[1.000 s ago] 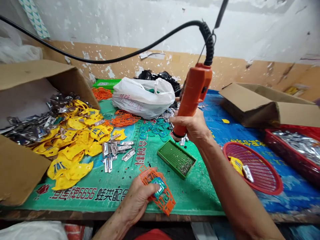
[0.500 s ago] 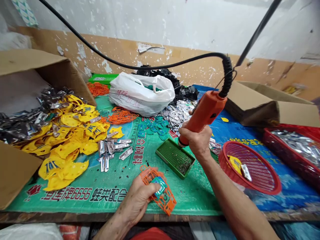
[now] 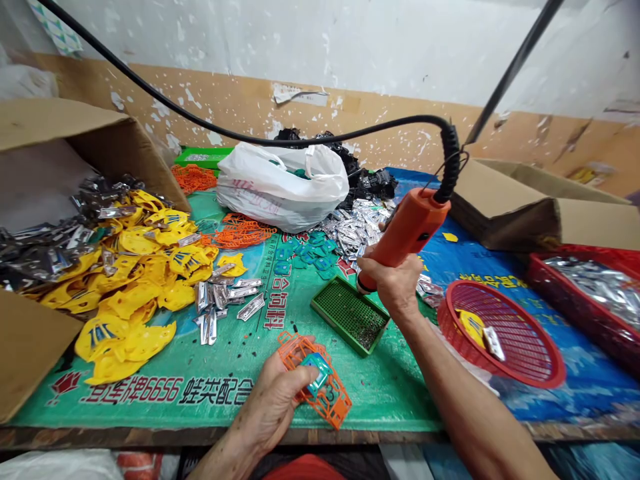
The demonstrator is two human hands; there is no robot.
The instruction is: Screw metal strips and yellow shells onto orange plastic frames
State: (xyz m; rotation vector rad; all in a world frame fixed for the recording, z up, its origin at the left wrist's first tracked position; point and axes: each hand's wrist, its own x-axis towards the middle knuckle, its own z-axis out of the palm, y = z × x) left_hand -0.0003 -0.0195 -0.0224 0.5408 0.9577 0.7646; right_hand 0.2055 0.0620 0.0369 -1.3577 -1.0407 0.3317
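Note:
My left hand point(image 3: 283, 387) grips an orange plastic frame point(image 3: 341, 404) near the table's front edge, its thumb pressing a small teal plastic piece point(image 3: 317, 375) onto the frame. My right hand point(image 3: 397, 283) is wrapped round an orange electric screwdriver point(image 3: 410, 223), whose black cable rises from the top. The screwdriver's lower end points down at the green perforated screw tray point(image 3: 327, 310). Small screws point(image 3: 369, 333) lie in the tray's near right part. The screwdriver's bit cannot be made out.
Yellow plastic shells point(image 3: 145, 280) and silvery parts spill from a cardboard box point(image 3: 125, 150) at left. A white bag point(image 3: 280, 190), teal pieces point(image 3: 307, 253) and orange frames point(image 3: 240, 230) lie behind. At right stand a red basket point(image 3: 555, 360) and an open carton point(image 3: 520, 207).
The screwdriver and its cable have shifted very slightly down. Both hands keep their hold, and the rest looks nearly the same apart from a small shift of the view.

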